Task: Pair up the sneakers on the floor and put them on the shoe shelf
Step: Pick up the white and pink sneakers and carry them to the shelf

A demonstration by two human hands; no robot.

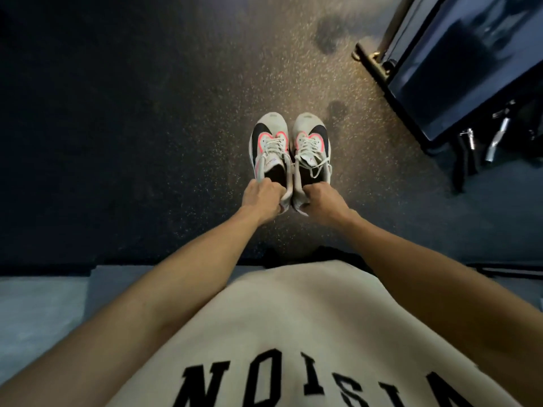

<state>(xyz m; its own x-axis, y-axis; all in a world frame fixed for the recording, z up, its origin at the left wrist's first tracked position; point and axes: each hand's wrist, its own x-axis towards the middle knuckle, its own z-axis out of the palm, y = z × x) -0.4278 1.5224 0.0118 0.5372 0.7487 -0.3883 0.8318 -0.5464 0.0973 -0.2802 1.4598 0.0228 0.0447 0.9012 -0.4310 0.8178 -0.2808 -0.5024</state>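
Note:
Two white sneakers with black side panels and pink trim are side by side over the speckled floor, toes pointing away from me. My left hand (261, 201) grips the heel collar of the left sneaker (269, 145). My right hand (323, 202) grips the heel collar of the right sneaker (312, 143). The sneakers touch along their inner sides. Whether their soles rest on the floor I cannot tell. No shoe shelf is plainly in view.
A dark speckled floor (147, 142) spreads all around. A dark framed unit with a brass-coloured metal base (376, 63) stands at the upper right, with metal bars (496, 139) beside it. A pale grey floor strip (38, 312) lies near my body.

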